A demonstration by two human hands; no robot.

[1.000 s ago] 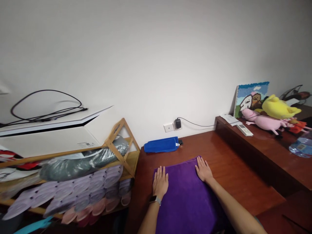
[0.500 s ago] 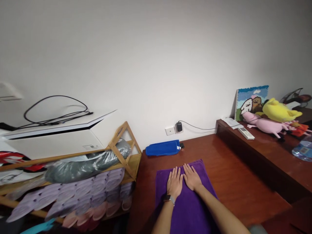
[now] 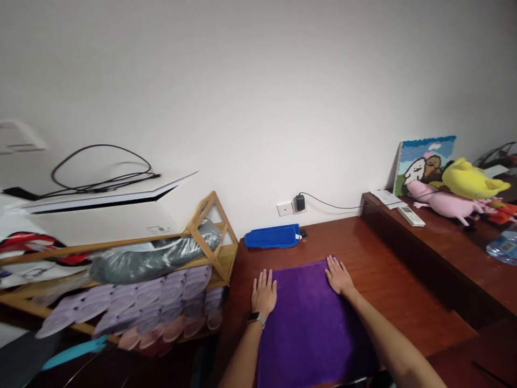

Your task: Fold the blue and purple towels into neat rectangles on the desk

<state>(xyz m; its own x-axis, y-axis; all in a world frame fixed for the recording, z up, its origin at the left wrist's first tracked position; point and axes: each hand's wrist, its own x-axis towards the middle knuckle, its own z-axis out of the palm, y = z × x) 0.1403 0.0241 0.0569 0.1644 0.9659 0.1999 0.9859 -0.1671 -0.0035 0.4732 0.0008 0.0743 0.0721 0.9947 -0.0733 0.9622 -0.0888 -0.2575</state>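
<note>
A purple towel (image 3: 305,318) lies spread out flat on the reddish-brown wooden table. My left hand (image 3: 264,295), with a watch on its wrist, rests palm down across the towel's far left corner. Over its far right corner my right hand (image 3: 338,275) lies palm down too, fingers stretched out. Neither hand grips anything. Beyond the towel, close to the wall, is a folded blue cloth (image 3: 272,237) with a small white tag.
To the left stands a wooden rack (image 3: 232,253) with lilac slippers and a white box (image 3: 109,221) on top. A raised ledge at right bears a remote control (image 3: 411,216), plush toys (image 3: 444,205) and a water bottle (image 3: 503,247). A charger (image 3: 300,202) is plugged into the wall.
My hands have slid apart from the towel's middle, the left one to its left corner, the right one to its right corner. The towel looks flatter and squarer. The view shifted slightly.
</note>
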